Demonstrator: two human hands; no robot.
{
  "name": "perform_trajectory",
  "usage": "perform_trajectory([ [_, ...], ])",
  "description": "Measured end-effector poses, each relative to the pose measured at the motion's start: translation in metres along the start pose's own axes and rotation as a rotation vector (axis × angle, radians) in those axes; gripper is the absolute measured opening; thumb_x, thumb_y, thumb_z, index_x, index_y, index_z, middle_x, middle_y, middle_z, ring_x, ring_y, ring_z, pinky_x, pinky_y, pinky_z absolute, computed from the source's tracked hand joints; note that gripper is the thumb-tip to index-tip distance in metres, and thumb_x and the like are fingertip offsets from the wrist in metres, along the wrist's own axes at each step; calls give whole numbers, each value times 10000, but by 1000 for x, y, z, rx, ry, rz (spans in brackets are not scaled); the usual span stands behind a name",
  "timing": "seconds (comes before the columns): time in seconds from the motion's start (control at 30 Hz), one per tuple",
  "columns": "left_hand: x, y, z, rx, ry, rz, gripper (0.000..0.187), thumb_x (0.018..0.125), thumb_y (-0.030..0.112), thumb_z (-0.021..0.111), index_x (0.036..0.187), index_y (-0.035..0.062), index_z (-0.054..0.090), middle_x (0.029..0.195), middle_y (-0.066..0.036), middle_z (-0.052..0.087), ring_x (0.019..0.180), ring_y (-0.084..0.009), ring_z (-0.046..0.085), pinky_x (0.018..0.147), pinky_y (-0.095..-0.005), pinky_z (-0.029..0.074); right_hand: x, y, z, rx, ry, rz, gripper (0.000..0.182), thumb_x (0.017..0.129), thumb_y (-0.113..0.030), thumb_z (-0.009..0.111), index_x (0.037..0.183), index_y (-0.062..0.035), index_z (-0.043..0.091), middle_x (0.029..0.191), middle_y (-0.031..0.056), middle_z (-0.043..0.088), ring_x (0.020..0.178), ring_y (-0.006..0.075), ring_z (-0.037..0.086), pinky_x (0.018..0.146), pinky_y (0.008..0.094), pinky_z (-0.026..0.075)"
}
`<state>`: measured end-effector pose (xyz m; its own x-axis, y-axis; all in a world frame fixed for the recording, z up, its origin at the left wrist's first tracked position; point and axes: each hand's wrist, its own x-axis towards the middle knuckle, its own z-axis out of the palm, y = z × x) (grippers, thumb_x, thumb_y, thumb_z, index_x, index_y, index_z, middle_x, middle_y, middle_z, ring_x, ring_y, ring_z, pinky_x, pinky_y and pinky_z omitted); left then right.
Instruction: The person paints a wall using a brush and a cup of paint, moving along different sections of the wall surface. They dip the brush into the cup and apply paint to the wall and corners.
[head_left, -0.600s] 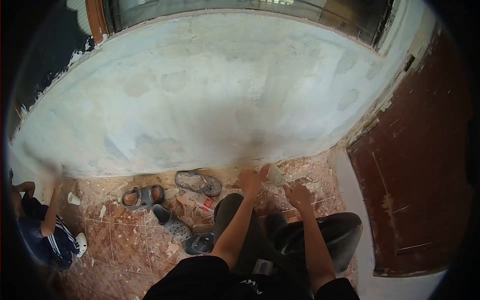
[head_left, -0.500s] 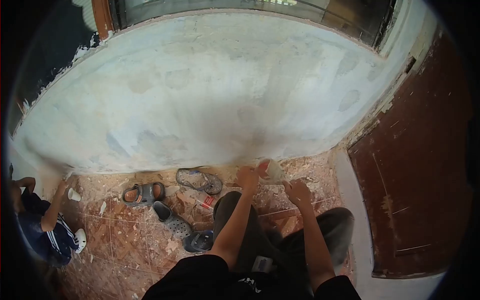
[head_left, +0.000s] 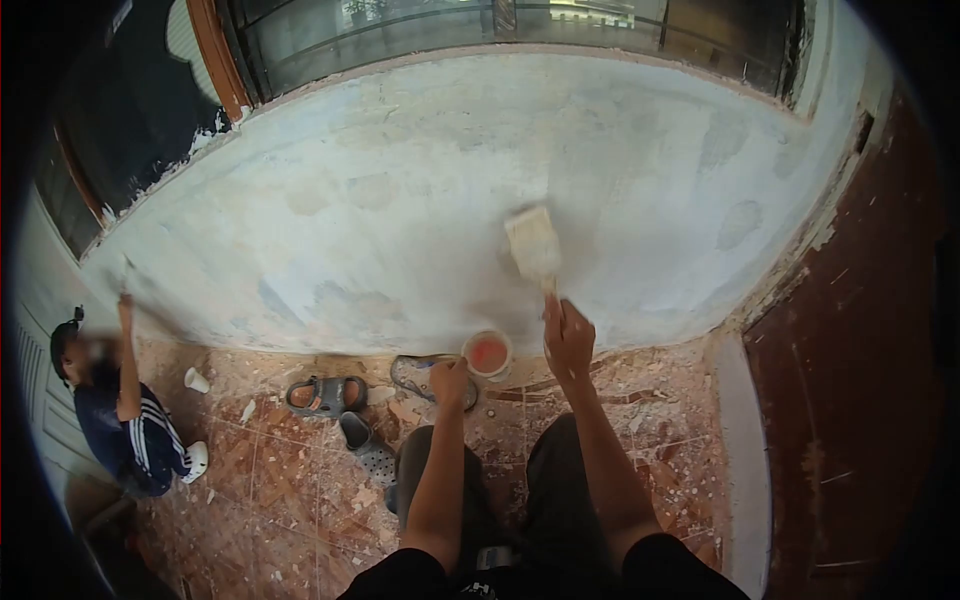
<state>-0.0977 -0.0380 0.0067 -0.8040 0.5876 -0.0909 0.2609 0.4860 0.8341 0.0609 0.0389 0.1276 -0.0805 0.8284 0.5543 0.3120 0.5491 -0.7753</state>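
Observation:
My right hand (head_left: pixel 569 338) is closed round the handle of a wide, pale brush (head_left: pixel 535 243), whose bristles point up against the whitish wall (head_left: pixel 400 200). Low at the wall's foot, my left hand (head_left: pixel 449 382) grips the rim of a small round cup (head_left: pixel 488 355) with something reddish inside. A grey sandal (head_left: pixel 412 375) lies partly behind my left hand. The fingertips of my left hand are small in the view.
Grey sandals (head_left: pixel 327 396) and a grey clog (head_left: pixel 366 450) lie on the debris-strewn tiled floor (head_left: pixel 265 480). At the left, a person (head_left: pixel 130 430) crouches with one hand raised at the wall, near a white cup (head_left: pixel 196 380). A brown door (head_left: pixel 850 400) stands at the right.
My right hand has raised the brush from the cup up to the wall. My left hand and the cup are now slightly left and lower in view. The other person's arm is higher.

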Motion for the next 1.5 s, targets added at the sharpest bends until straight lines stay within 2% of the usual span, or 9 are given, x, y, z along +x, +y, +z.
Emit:
perform_trajectory([
  [0.17,-6,-25,-35,41,198,-24,307,674,241,555,618,-61,564,457,-159,474,431,-189,495,493,-373,379,44,-13,20,152,19,28,339,854,-267,435,616,-34,500,512,140,496,460,338,486,433,399,359],
  [0.37,-8,-48,-68,152,298,10,291,659,252,593,662,-38,604,557,-183,561,519,-281,575,546,-373,431,4,27,38,114,28,102,360,861,-250,430,577,-32,475,485,135,475,441,330,478,423,392,357],
  [0.43,-13,-35,-82,313,315,-18,270,660,264,600,715,3,640,666,-181,602,640,-320,601,614,-372,467,4,15,27,237,53,80,364,875,-225,428,577,-16,440,440,94,395,371,206,388,398,313,310],
  [0.53,-4,-33,-94,369,289,-26,248,661,255,596,736,25,653,715,-169,614,702,-315,607,658,-375,475,45,-14,22,283,106,-138,287,854,-196,456,614,-40,469,437,127,435,403,317,460,390,380,335],
  [0.83,12,20,-160,451,180,64,225,662,205,560,686,-8,630,582,-169,582,555,-285,587,564,-358,453,-12,86,75,20,44,92,263,853,-233,440,699,-48,547,463,130,491,433,322,514,390,394,369],
  [0.97,19,19,-181,516,286,115,224,654,214,573,701,7,641,639,-168,602,619,-289,604,597,-363,464,-41,72,58,43,27,140,226,847,-201,445,716,-44,541,474,137,490,423,319,509,379,383,364],
  [1.2,-16,59,-197,501,306,231,209,677,183,566,759,5,638,724,-177,610,697,-313,603,624,-359,466,42,3,61,187,71,-128,224,863,-192,435,732,-31,519,495,99,507,391,252,493,396,327,369],
  [1.37,-12,39,-207,496,222,304,194,677,169,575,749,-1,636,756,-178,612,713,-313,598,642,-366,464,-13,45,73,185,-53,206,246,880,-230,415,859,-30,555,552,88,570,418,216,540,430,310,408],
  [1.5,-6,14,-217,478,144,318,158,666,137,593,733,1,639,779,-161,617,727,-319,590,670,-376,459,-25,34,37,-30,39,83,228,867,-214,418,931,-46,560,601,127,581,511,301,573,459,370,435],
])
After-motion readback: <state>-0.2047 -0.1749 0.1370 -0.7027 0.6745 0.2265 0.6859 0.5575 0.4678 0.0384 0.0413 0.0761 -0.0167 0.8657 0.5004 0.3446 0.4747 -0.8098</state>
